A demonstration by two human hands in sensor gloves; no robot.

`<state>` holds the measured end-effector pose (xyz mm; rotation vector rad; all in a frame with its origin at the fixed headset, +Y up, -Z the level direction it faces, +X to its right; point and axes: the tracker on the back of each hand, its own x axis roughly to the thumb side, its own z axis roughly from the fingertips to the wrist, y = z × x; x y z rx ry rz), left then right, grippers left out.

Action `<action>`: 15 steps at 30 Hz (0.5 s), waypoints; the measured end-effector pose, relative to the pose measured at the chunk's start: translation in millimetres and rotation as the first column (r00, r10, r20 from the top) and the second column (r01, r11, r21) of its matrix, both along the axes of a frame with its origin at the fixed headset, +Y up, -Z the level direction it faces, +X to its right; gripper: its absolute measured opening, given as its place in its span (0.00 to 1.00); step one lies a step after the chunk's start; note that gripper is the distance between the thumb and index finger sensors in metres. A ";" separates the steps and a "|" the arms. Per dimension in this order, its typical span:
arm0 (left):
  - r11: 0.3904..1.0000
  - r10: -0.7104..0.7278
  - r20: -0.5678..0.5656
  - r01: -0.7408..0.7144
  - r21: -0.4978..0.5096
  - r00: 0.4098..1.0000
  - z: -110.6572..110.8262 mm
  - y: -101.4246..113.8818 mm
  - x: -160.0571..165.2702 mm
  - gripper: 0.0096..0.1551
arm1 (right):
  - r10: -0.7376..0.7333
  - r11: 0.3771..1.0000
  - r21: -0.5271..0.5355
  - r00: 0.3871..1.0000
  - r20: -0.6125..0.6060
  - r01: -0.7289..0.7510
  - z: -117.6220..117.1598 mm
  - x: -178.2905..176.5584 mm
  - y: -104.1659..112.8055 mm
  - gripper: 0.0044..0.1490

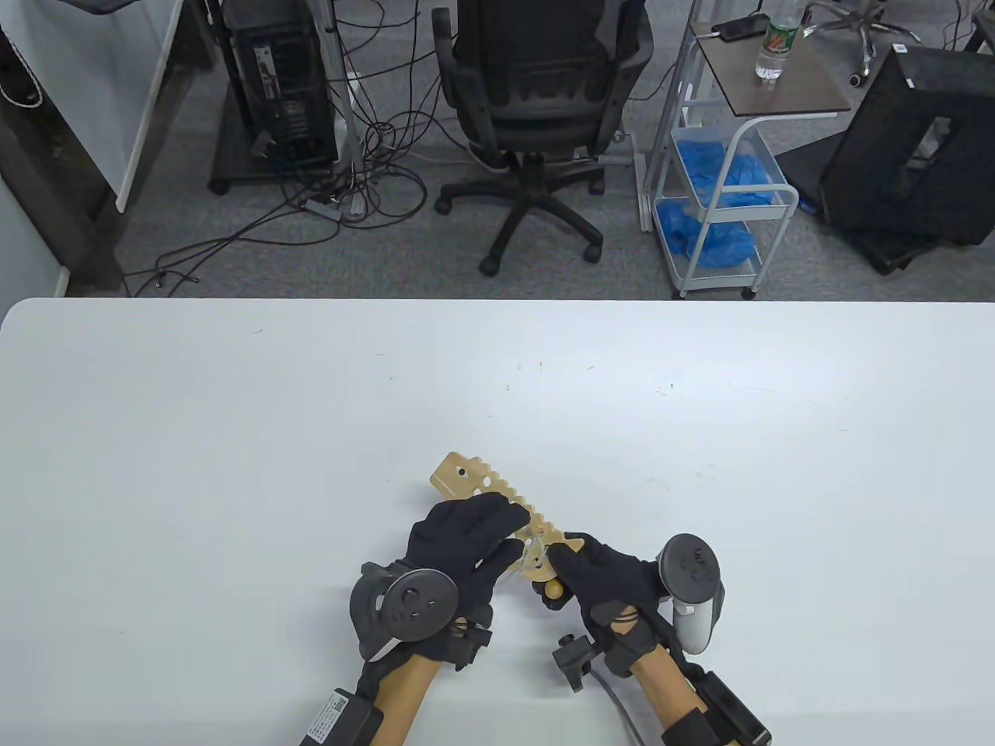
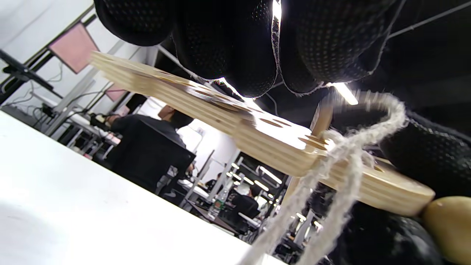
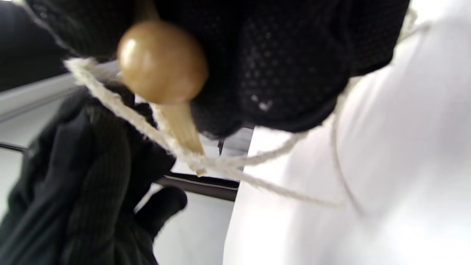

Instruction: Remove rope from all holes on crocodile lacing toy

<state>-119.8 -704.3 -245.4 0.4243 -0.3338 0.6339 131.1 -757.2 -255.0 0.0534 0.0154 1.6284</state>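
A tan wooden crocodile lacing toy [image 1: 482, 488] with a toothed edge and round holes is held just above the white table [image 1: 233, 435]. My left hand [image 1: 466, 544] grips its middle from the left; the board also shows in the left wrist view [image 2: 235, 121]. My right hand [image 1: 595, 571] holds the toy's near end together with a round wooden bead [image 1: 553, 590], seen close in the right wrist view [image 3: 162, 60]. A cream rope [image 2: 342, 162] passes through holes at the near end and hangs down; it also shows in the right wrist view [image 3: 228, 162].
The table's far edge [image 1: 497, 301] faces an office chair [image 1: 536, 93], a wire cart with blue bags [image 1: 715, 202] and floor cables.
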 end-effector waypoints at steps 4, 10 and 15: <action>0.995 0.089 -0.070 -0.092 -0.040 0.994 -4.0 -3.0 -11.4 0.28 | -0.070 0.997 -0.011 0.997 0.034 0.071 -0.2 6.6 0.2 0.32; 0.915 0.305 -0.220 -0.349 -0.201 0.927 -12.5 -23.3 -31.2 0.29 | -0.232 0.972 -0.024 0.972 0.027 0.232 -0.4 9.7 1.6 0.32; 0.833 0.420 -0.178 -0.456 -0.313 0.890 -20.0 -37.1 -31.0 0.29 | -0.322 0.947 -0.026 0.946 -0.043 0.321 -1.4 5.1 4.6 0.32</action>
